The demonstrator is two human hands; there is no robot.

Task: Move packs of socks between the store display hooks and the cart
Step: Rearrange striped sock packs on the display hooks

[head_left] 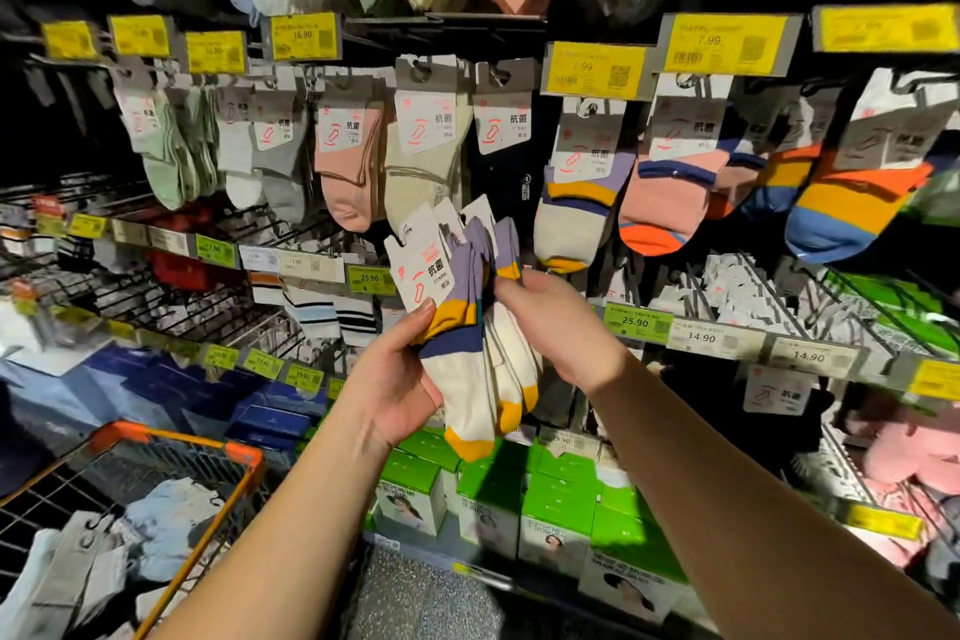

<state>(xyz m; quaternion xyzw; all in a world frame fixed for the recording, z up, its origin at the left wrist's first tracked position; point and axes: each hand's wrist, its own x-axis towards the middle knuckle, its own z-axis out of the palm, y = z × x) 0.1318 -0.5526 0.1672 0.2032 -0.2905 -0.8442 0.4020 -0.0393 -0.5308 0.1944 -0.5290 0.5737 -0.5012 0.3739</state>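
Hooks point(431, 23) at twelve o'clock; left hand point(395, 379) grips socks point(467, 327), right hand point(545, 322) fingers pinching one pack, seemingly separating it for hanging.

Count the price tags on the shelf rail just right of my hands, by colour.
green price tags: 1
white price tags: 2
yellow price tags: 1
Total: 4
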